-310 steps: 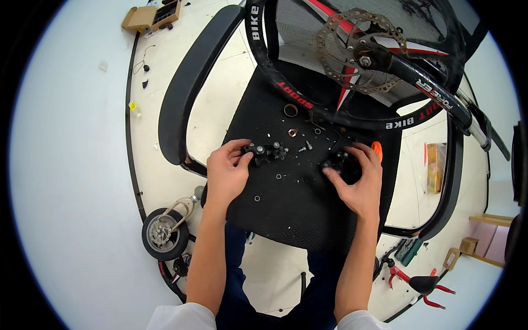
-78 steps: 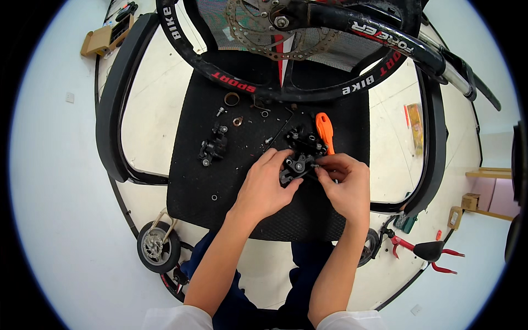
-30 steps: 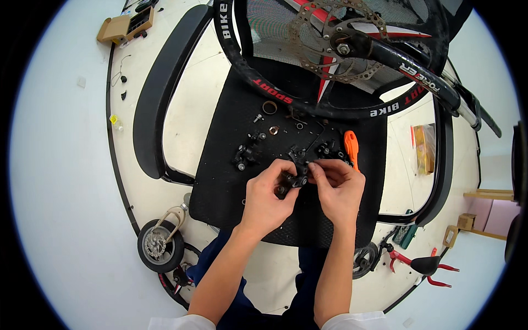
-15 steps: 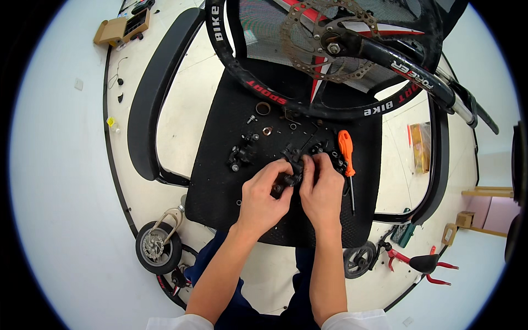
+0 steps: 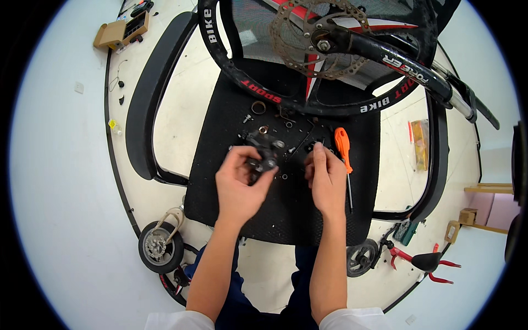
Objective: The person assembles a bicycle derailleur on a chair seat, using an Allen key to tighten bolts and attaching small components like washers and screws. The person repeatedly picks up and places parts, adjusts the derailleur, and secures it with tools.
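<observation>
Within left hand (image 5: 237,184): black part (image 5: 265,155).

A single head-worn fisheye view looks steeply down, from close above, onto the black chair seat (image 5: 275,214); both forearms enter from its lower edge.

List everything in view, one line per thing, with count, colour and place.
Chair seat: one, black mesh, centre.
Armrests: two, black, either side of the seat.
Bike wheel: one, black rim with brake disc, top.
Black part: one, in the left hand.
Small parts: several, dark, upper seat.
Screwdriver: one, orange handle, beside the right hand.
Pliers: one, red handles, floor lower right.
Box: one, cardboard, top left.
Left hand: holds the black part.
Right hand: fingertips on the seat near small parts.
</observation>
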### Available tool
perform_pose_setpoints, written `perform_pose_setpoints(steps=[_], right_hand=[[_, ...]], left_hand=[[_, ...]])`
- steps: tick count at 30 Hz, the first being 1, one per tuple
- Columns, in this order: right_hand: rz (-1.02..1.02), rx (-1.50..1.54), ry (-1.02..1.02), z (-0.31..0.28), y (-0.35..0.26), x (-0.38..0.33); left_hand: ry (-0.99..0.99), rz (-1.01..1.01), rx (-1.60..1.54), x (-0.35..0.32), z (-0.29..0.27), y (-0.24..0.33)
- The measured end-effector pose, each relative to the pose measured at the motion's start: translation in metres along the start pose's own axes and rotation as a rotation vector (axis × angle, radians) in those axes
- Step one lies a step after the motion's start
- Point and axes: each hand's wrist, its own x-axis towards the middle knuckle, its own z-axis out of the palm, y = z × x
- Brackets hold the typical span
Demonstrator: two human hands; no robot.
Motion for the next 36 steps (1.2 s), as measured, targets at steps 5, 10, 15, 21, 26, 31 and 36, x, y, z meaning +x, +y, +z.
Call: perform_pose_setpoints(steps=[5,10,15,21,26,31,36], right_hand=[[-0.166,-0.335,-0.101,0.000,0.002,0.000],[-0.418,-0.398,-0.088,0.031,0.015,0.023],[-0.660,-0.408,-0.178,0.077,-0.007,0.057],[-0.689,-0.606,-0.340,0.090,-0.011,0.095],[-0.305,-0.039,-0.253,0.055,-0.026,0.049],[-0.099,0.289,-0.241,0.032,-0.030,-0.018],[-0.101,0.280,-0.259,0.033,-0.015,-0.011]], left_hand=[[0.178,-0.153,-0.222,0.014,-0.032,0.015],[0.237,-0.243,-0.527,0.019,-0.044,0.023],[0.257,-0.222,-0.563,0.022,-0.044,0.021],[0.203,-0.213,-0.528,0.023,-0.045,0.020],[0.235,-0.249,-0.640,0.023,-0.048,0.021],[0.162,-0.225,-0.631,0.018,-0.027,0.024],[0.036,-0.186,-0.661,0.014,-0.018,0.018]])
